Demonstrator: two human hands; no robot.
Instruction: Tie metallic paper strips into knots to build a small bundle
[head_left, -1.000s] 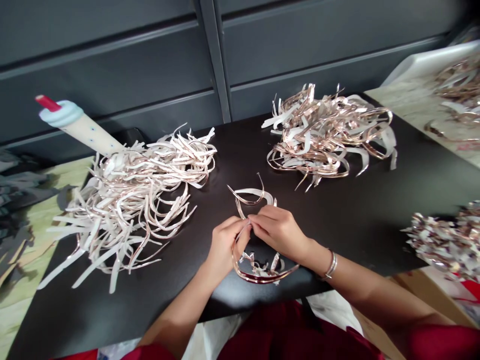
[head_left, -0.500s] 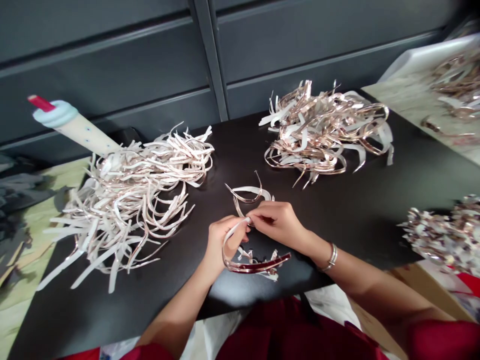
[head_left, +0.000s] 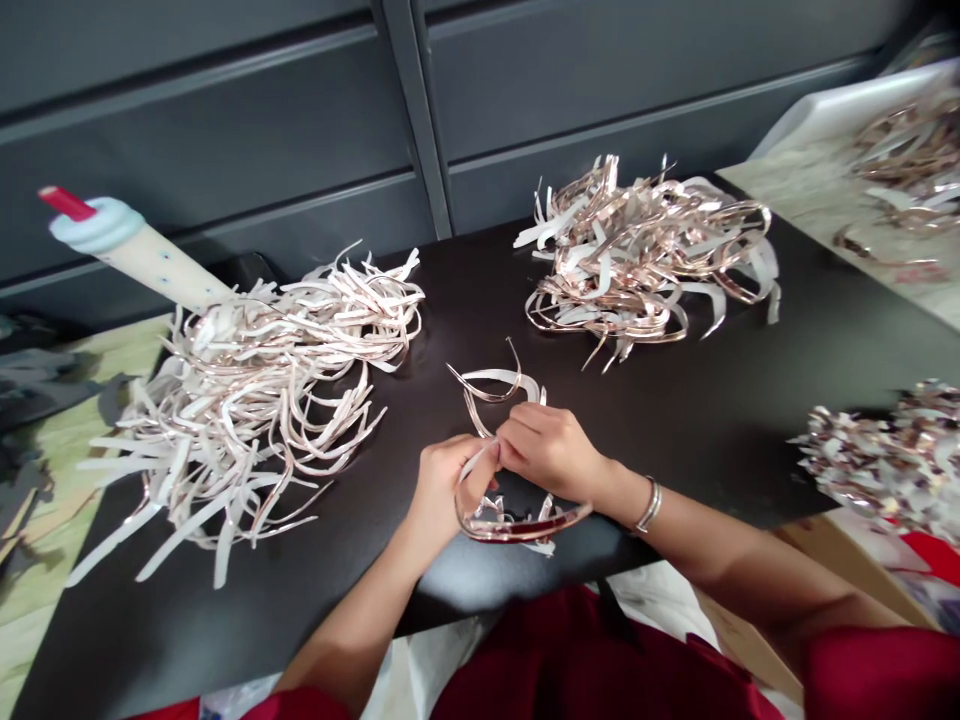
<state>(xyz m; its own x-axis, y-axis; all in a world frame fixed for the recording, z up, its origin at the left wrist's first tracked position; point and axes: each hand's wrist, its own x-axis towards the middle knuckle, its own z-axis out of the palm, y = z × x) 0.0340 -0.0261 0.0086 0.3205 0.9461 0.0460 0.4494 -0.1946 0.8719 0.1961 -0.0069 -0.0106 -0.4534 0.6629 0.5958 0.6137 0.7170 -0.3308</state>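
Shifted right since last frame: lower loop of thin copper-faced strip with white backing [head_left: 517,532]. Left hand [head_left: 450,490] and right hand [head_left: 550,453] both grasp it, fingertips meeting, loops curling above and below. Silver bangle [head_left: 646,507] on right wrist. Strip is over matte black table [head_left: 697,450], between pale tangled strip pile [head_left: 247,400] and coppery strip pile [head_left: 645,260]. Cream tube with pale blue collar and red tip [head_left: 127,245] at pale pile's far end.
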